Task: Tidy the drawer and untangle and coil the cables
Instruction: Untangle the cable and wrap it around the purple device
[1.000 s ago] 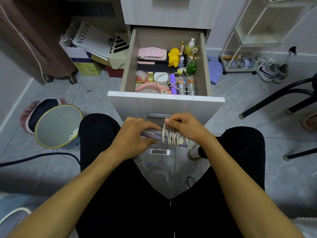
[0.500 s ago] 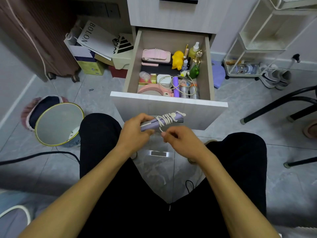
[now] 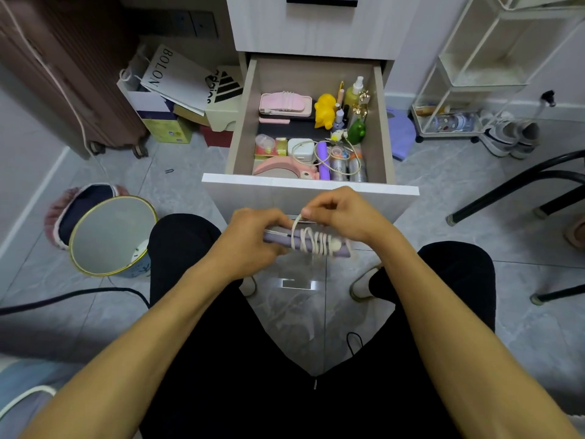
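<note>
Cable: white cable (image 3: pixel 311 240) wound in several loops around a lilac stick-shaped device (image 3: pixel 278 239), held in front of the drawer's front panel, above the person's lap.
Left hand: left hand (image 3: pixel 250 240) curls its fingers round the left end of the lilac device and grips it.
Right hand: right hand (image 3: pixel 343 213) pinches the free run of cable between thumb and fingertips just above the coil; the strand arcs down from the pinch onto the windings.
Drawer: drawer (image 3: pixel 242 122) pulled open, contents crowded toward its right side and front edge.
Drawer, back: pink flat case (image 3: pixel 285 104) wrapped with a pale cable; yellow duck figure (image 3: pixel 324 110) beside it; spray bottle (image 3: pixel 354 91) and small bottles in the back right corner.
Drawer, front: white charger block (image 3: pixel 300 148) with a second cable (image 3: pixel 354 166) looping loose over silver cylinders (image 3: pixel 346 167); purple tube (image 3: pixel 323 163) upright between them; pink curved item (image 3: pixel 281 167) against the front edge.
Floor, left: round bin (image 3: pixel 110 236) with a gold rim; black cord (image 3: pixel 72 296) trailing across the tiles.
Floor, back left: paper bags and boxes (image 3: pixel 177 99) beside a brown suitcase (image 3: pixel 63 74).
Floor, right: white wire rack (image 3: pixel 481 74), sneakers (image 3: pixel 509 136), black chair legs (image 3: pixel 519 188).
</note>
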